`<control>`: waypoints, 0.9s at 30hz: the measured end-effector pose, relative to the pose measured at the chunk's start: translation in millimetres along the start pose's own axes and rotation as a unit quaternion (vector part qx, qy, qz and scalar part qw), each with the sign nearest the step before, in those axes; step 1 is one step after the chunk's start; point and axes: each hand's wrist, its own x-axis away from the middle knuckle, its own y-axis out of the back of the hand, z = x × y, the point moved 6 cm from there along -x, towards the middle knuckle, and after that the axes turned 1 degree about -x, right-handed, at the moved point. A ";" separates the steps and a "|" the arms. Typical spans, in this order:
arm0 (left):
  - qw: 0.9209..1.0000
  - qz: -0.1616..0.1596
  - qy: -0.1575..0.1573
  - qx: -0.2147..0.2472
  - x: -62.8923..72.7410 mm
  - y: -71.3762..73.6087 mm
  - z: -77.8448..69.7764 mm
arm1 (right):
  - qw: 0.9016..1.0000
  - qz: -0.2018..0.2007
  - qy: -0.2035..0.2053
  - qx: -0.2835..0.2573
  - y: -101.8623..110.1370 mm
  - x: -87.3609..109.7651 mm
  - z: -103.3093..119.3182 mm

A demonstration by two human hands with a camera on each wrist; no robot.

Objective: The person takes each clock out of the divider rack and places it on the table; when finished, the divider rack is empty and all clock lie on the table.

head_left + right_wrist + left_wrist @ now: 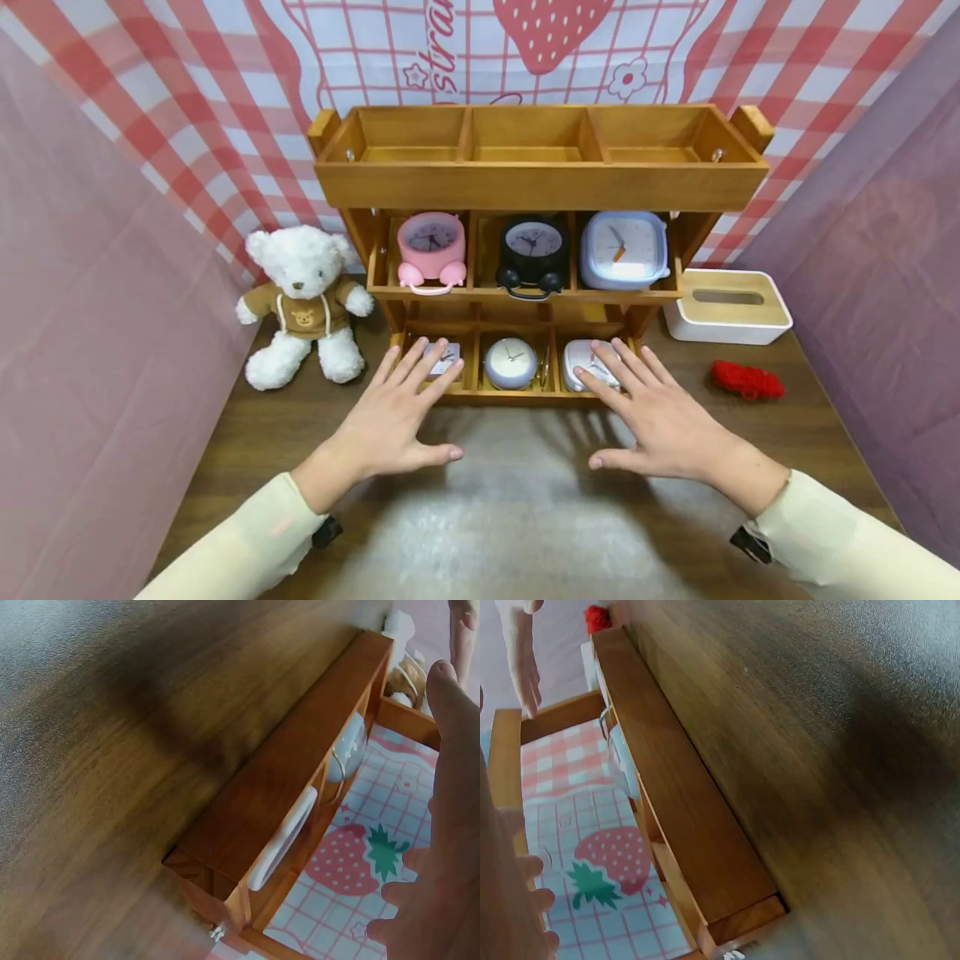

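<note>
Both hands are spread with fingers straight and hold nothing. My left hand (396, 417) hovers before the bottom tier of a wooden shelf (540, 187), its fingertips overlapping a small square clock (447, 358). On the other side, my right hand (663, 417) overlaps a white clock (577, 354) in the bottom right compartment. Between them sits a round grey-blue clock (510, 364). The middle tier carries a pink alarm clock (431, 242), a black alarm clock (533, 250) and a light blue clock (624, 250). In the right wrist view, the shelf's front board (285, 757) lies beyond the fingers.
A white teddy bear (300, 308) in a brown hoodie sits left of the shelf. To the right are a tissue box (727, 308) with a wooden lid and a bundle of red yarn (746, 380). Behind hangs a checked strawberry cloth (232, 108). The wooden table (517, 517) extends in front.
</note>
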 end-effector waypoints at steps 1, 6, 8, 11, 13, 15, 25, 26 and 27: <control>1.000 -0.014 0.004 0.005 0.4 1.8 2.2 | 1.000 -0.003 -0.001 -0.001 2.0 -0.3 -1.2; 0.992 -0.084 0.061 0.073 6.2 7.0 20.3 | 0.999 -0.035 0.000 -0.025 13.7 -2.4 -7.8; 0.982 -0.104 0.102 0.116 9.7 6.9 30.2 | 0.998 -0.054 -0.005 -0.039 17.8 -3.9 -12.1; 0.962 -0.116 0.174 0.174 15.9 2.0 45.9 | 0.995 -0.075 -0.029 -0.059 20.3 -6.0 -21.8; 0.948 -0.116 0.216 0.205 19.4 -3.5 55.5 | 0.992 -0.081 -0.054 -0.075 19.8 -7.3 -29.5; 0.934 -0.113 0.251 0.230 23.1 -10.4 63.7 | 0.989 -0.083 -0.079 -0.093 17.6 -8.5 -37.7; 0.855 -0.104 0.341 0.375 37.0 -42.2 83.7 | 0.979 -0.068 -0.122 -0.151 -5.4 -21.8 -66.7; 0.847 -0.107 0.340 0.394 37.5 -44.9 84.0 | 0.979 -0.063 -0.124 -0.152 -9.0 -23.1 -69.3; 0.838 -0.109 0.340 0.414 37.9 -47.8 84.4 | 0.978 -0.059 -0.127 -0.153 -12.4 -24.4 -71.9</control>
